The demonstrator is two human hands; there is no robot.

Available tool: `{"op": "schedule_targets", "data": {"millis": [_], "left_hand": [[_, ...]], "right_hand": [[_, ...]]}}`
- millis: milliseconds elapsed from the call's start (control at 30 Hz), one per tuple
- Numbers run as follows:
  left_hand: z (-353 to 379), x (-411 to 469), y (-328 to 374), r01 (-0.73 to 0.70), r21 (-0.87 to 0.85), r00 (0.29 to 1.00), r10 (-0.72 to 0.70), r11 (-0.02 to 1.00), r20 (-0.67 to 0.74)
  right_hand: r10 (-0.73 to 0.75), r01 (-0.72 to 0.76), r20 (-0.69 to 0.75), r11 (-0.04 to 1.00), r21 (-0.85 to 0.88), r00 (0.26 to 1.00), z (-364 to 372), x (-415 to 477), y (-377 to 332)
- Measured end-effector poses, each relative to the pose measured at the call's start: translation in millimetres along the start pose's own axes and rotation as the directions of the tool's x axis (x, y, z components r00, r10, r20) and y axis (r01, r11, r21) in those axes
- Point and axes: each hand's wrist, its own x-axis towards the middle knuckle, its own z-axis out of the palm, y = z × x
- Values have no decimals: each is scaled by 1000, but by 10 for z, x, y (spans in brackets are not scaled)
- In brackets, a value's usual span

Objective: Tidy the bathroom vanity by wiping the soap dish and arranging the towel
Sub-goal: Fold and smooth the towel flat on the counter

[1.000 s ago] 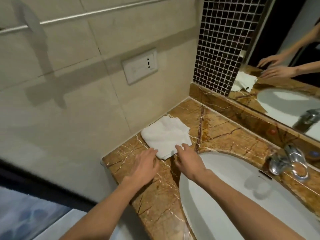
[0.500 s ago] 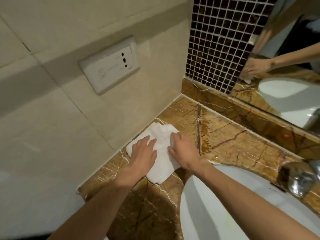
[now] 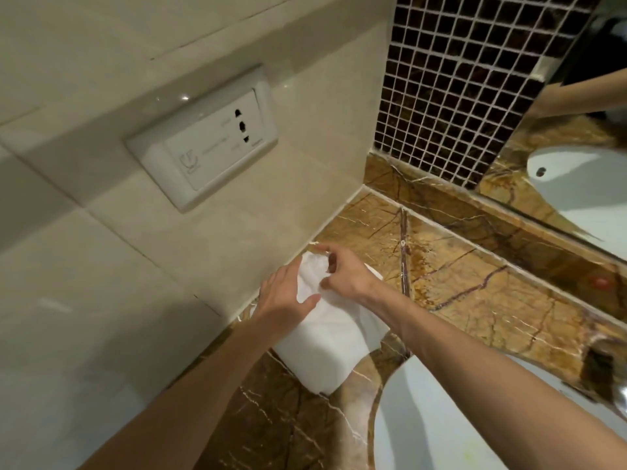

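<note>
In the head view, a white towel (image 3: pixel 325 337) lies on the brown marble counter (image 3: pixel 475 300), tucked into the corner beside the tiled wall (image 3: pixel 101 300) and just left of the white sink (image 3: pixel 441 418). The left hand (image 3: pixel 285 300) rests flat on the towel's wall-side edge, fingers extended and close together, thumb laid across the cloth. The right hand (image 3: pixel 342 273) pinches the far end of the towel between curled fingers and thumb, lifting a small bunch of fabric. To arrange it well, I judge the left hand should pin the fold while the right draws the far corner square with the edge, smoothing outward. Compared with half a second ago, both hands have shifted from lying flat on the cloth; the right now grips the far end. No soap dish is in view.
</note>
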Motion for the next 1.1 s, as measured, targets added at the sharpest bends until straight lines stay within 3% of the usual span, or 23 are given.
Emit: {"op": "schedule_targets", "data": {"millis": [167, 267, 433, 567, 833, 900, 967, 1033, 1100], "left_hand": [[-87, 66, 9, 74, -121, 994, -83, 990, -66], [-122, 113, -29, 125, -118, 989, -134, 985, -64], [11, 18, 6, 40, 52, 980, -29, 998, -197], [38, -46, 34, 2, 147, 969, 35, 989, -245], [-24, -42, 56, 6, 130, 983, 18, 992, -183], [-22, -49, 53, 26, 165, 986, 3, 986, -168], [-2, -81, 51, -11, 248, 985, 53, 969, -164], [33, -123, 42, -102, 339, 975, 161, 935, -150], [73, -164, 17, -215, 411, 961, 266, 886, -72]], "right_hand": [[-71, 67, 24, 990, 122, 997, -19, 83, -132], [-20, 17, 16, 986, 166, 1000, -5, 89, -66], [37, -37, -4, 999, -35, 999, 13, 75, 129], [62, -63, 14, 997, 49, 998, 1, 110, 80], [-66, 69, -20, 949, 307, 998, -1, 188, -29], [-101, 100, -6, 976, 194, 995, 3, 190, 6], [-137, 138, 16, 986, -88, 990, 33, 162, 107], [-176, 163, -4, 921, -354, 984, 92, 119, 258], [-221, 169, -45, 845, -507, 974, 150, 80, 383]]}}
